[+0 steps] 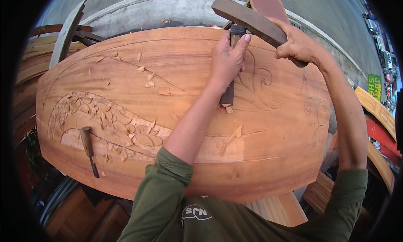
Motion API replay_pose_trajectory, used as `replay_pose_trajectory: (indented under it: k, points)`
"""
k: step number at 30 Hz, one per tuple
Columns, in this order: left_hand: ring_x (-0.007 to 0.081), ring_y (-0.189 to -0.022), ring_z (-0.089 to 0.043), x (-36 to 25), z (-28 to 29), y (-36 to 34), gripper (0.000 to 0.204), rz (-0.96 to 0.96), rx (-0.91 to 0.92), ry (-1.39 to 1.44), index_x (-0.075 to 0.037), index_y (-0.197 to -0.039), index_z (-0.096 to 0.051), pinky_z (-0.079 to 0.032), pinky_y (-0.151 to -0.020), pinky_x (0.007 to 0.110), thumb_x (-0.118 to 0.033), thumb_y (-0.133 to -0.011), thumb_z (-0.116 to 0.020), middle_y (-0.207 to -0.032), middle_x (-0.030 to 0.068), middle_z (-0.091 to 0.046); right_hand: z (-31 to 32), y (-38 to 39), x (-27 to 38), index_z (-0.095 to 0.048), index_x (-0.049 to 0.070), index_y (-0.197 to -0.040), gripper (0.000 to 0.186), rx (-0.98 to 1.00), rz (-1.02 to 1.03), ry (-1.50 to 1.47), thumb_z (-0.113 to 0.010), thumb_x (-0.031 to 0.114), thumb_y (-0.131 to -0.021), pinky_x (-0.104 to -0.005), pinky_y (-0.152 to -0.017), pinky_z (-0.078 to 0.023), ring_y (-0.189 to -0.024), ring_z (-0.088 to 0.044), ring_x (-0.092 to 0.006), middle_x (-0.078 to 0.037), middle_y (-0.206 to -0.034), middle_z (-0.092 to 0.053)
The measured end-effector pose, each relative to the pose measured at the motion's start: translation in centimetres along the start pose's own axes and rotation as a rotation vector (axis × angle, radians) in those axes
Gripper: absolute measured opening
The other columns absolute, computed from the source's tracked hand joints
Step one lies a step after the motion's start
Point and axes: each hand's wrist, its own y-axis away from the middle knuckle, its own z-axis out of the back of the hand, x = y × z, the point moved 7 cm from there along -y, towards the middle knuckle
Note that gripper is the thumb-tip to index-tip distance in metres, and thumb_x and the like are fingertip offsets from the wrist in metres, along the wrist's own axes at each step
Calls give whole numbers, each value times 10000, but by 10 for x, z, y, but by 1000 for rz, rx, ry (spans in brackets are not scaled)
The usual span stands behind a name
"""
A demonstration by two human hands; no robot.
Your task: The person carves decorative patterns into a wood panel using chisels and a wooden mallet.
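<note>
My left hand [226, 59] is wrapped around a wide-bladed chisel [227, 95], its wooden handle bound in black near the top. The dark blade points down toward me, its edge at a small wood chip on the panel. Up and to the right, my right hand [299, 41] grips one end of a long wooden mallet [248, 21]. The mallet's other end is raised beside the top of the chisel handle. Beneath lies a large reddish wooden panel [273, 170] with drawn scrolls and a leafy carved relief [113, 116] at left.
A second chisel [87, 146] with a wooden handle rests on the panel's left part. Loose shavings [163, 91] are scattered around the carving. Boards [67, 34] stand beyond the left edge, and curved wooden pieces [378, 112] lie off to the right.
</note>
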Motion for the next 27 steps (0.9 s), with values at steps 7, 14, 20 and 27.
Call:
replay_pose_trajectory:
  k: [7,14,20,27]
  points:
    - [79,-472,-554,2,-11,8,432,3,20,29,-67,-1144,-625,-422,-406,247,-469,-1066,-764,-694,5,-614,47,-10,-6,-425,45,-1689,999,-253,-10,-171,-860,219,-808,-310,-875,-580,-935,-727,-158,-104,-1148,-770]
    - [79,-470,-554,-1,-9,7,427,-58,22,28,-69,-1149,-639,-413,-399,247,-466,-1062,-769,-693,3,-608,13,6,12,-465,83,-1688,979,179,237,224,-839,221,-795,-315,-861,-584,-857,-718,-163,-96,-1066,-781]
    - [77,-467,-545,1,-7,8,409,-28,7,12,-74,-1143,-638,-408,-398,244,-457,-1071,-759,-695,0,-603,15,14,13,-404,91,-1721,1025,-273,43,-183,-819,208,-792,-302,-715,-547,-785,-667,-140,-75,-1048,-749]
    - [79,-464,-549,-1,-10,8,396,-41,20,14,-82,-1150,-632,-413,-398,244,-453,-1076,-752,-692,-3,-603,46,4,-8,-462,133,-1688,990,-157,24,-7,-827,138,-767,-311,-651,-529,-763,-663,-155,-85,-1041,-701]
